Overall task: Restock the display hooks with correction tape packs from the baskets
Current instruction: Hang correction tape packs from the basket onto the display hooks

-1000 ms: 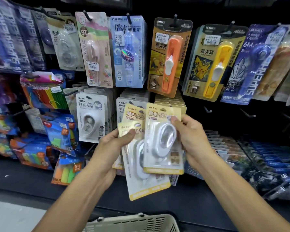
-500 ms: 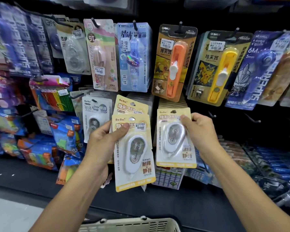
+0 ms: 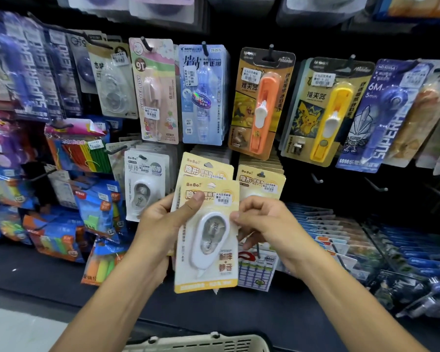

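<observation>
Correction tape packs (image 3: 206,235) gripped by left hand (image 3: 160,224), right hand (image 3: 262,224) fingers pinching front pack's edge.

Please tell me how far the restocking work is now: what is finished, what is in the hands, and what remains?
Done: a thick row of yellow packs already hangs on its hook. In hand: the left hand grips at least two more yellow packs, and the right hand pinches the edge of the front pack. Left: those packs are not yet hung, two bare hooks stand to the right, and the basket below hides its contents.
</observation>
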### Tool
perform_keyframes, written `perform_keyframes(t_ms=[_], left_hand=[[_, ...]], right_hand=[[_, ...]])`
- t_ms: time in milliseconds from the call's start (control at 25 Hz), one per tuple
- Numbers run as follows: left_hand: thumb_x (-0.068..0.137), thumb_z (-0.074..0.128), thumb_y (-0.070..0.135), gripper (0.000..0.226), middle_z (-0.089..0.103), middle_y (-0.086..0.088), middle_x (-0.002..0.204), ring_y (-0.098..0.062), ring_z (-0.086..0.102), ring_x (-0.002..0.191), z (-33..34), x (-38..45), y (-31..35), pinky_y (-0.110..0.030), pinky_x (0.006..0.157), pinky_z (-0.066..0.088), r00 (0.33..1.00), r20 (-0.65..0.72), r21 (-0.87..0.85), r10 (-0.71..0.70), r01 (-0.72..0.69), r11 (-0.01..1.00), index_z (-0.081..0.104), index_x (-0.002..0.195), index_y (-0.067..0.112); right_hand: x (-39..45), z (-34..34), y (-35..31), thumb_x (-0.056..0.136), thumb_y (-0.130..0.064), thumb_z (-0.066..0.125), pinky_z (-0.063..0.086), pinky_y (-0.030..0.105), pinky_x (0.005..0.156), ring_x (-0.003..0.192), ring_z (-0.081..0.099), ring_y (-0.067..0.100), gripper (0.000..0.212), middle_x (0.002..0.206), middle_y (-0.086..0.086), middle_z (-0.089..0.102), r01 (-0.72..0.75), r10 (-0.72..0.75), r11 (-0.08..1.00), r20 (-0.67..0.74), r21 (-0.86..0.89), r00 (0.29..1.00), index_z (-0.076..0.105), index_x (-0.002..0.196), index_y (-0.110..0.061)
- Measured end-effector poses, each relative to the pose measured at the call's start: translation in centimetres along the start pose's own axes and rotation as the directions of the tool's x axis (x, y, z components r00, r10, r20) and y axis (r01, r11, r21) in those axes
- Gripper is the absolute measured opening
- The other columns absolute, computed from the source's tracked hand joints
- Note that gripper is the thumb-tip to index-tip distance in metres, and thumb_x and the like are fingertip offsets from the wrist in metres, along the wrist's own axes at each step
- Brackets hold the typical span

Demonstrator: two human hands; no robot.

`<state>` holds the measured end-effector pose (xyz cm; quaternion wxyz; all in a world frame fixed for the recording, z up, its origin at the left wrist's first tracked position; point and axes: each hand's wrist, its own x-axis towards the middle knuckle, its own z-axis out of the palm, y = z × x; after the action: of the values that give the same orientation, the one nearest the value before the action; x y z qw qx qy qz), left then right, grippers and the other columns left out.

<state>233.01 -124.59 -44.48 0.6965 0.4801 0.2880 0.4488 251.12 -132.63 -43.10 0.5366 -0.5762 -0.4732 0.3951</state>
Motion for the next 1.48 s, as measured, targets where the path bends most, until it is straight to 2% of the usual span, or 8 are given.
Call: perform_keyframes(t_ms=[200, 360, 640, 800, 920, 1040, 1200, 1480], left_hand=[[0.063, 0.084, 0.037, 0.039, 0.079, -0.009, 0.105, -0.025, 0.077, 0.093, -0.6, 0.3, 0.5, -0.038, 0.074, 0.065, 0.999, -0.013, 0.009, 0.042, -0.042, 0.999, 0.081, 0.099, 0.023], [0.064, 0.082, 0.036, 0.04, 0.079, -0.011, 0.104, -0.029, 0.078, 0.089, -1.3, 0.8, 0.8, -0.046, 0.07, 0.065, 0.997, -0.072, -0.014, 0.039, -0.041, 0.999, 0.081, 0.101, 0.021], [0.069, 0.079, 0.032, 0.042, 0.079, -0.01, 0.108, -0.031, 0.076, 0.097, -1.0, 1.0, 0.1, -0.049, 0.089, 0.058, 0.999, -0.042, 0.014, 0.024, -0.023, 1.0, 0.077, 0.108, 0.017], [0.077, 0.074, 0.034, 0.039, 0.078, -0.007, 0.112, -0.027, 0.076, 0.1, -1.1, 1.0, -0.1, -0.048, 0.091, 0.058, 1.0, -0.012, 0.034, 0.018, -0.018, 0.999, 0.075, 0.112, 0.02], [0.082, 0.07, 0.037, 0.032, 0.078, -0.007, 0.113, -0.026, 0.076, 0.1, -0.6, 0.9, -0.7, -0.046, 0.084, 0.062, 0.997, 0.076, 0.069, 0.004, -0.009, 0.998, 0.075, 0.11, 0.024], [0.093, 0.064, 0.033, 0.024, 0.077, 0.001, 0.115, -0.022, 0.074, 0.107, 0.7, 0.2, -1.8, -0.043, 0.089, 0.059, 0.98, 0.196, 0.218, -0.028, -0.015, 0.976, 0.072, 0.115, 0.029], [0.096, 0.066, 0.031, 0.018, 0.071, 0.017, 0.111, 0.001, 0.069, 0.097, 0.6, 0.4, -1.7, -0.015, 0.075, 0.052, 0.989, 0.129, 0.455, 0.073, -0.124, 0.882, 0.066, 0.112, 0.039], [0.094, 0.066, 0.041, 0.019, 0.064, 0.024, 0.117, -0.001, 0.063, 0.104, -1.1, 0.9, -0.4, -0.009, 0.047, 0.048, 0.994, 0.027, 0.485, 0.109, -0.109, 0.868, 0.064, 0.108, 0.053]], right_hand=[[0.3, -2.7, -0.4, 0.099, -0.006, 0.059, 0.05, 0.028, 0.037, 0.043, 0.056, 0.015, 0.015, 0.06, 0.005, 0.062, -0.068, 0.089, 0.993, -0.235, 0.097, 0.968, 0.053, 0.085, -0.01], [0.6, -5.5, 0.2, 0.1, -0.015, 0.059, 0.047, 0.029, 0.037, 0.048, 0.055, 0.027, 0.013, 0.068, 0.015, 0.062, -0.1, 0.02, 0.985, -0.482, -0.14, 0.876, 0.054, 0.088, -0.012], [1.4, -4.5, 1.5, 0.098, -0.026, 0.06, 0.057, 0.049, 0.057, 0.064, 0.065, 0.028, 0.012, 0.06, 0.0, 0.066, -0.049, -0.212, 0.888, -0.501, -0.457, 0.839, 0.05, 0.092, -0.023], [1.1, -4.0, 1.4, 0.092, -0.031, 0.063, 0.042, 0.036, 0.059, 0.069, 0.058, 0.019, 0.021, 0.075, -0.006, 0.058, -0.145, -0.419, 0.654, -0.515, -0.743, 0.748, 0.044, 0.085, -0.027], [0.5, -2.0, 0.2, 0.089, -0.031, 0.074, 0.054, 0.034, 0.059, 0.072, 0.064, 0.016, 0.024, 0.083, 0.004, 0.067, 0.182, -0.281, 0.935, -0.326, -0.304, 0.902, 0.052, 0.08, -0.027], [0.2, -0.2, 0.6, 0.084, -0.015, 0.081, 0.057, 0.028, 0.063, 0.081, 0.068, 0.013, 0.03, 0.1, 0.003, 0.072, 0.224, -0.229, 0.968, -0.038, -0.114, 0.973, 0.058, 0.097, -0.031], [0.9, -1.4, 1.0, 0.081, 0.0, 0.079, 0.058, 0.026, 0.065, 0.086, 0.073, 0.008, 0.045, 0.107, -0.002, 0.073, 0.195, -0.203, 0.979, -0.275, -0.056, 0.94, 0.06, 0.107, -0.031], [2.0, -3.6, 1.0, 0.081, -0.004, 0.069, 0.058, 0.026, 0.069, 0.091, 0.073, 0.011, 0.049, 0.102, -0.011, 0.076, 0.134, -0.135, 0.991, -0.376, -0.028, 0.917, 0.061, 0.109, -0.042]])
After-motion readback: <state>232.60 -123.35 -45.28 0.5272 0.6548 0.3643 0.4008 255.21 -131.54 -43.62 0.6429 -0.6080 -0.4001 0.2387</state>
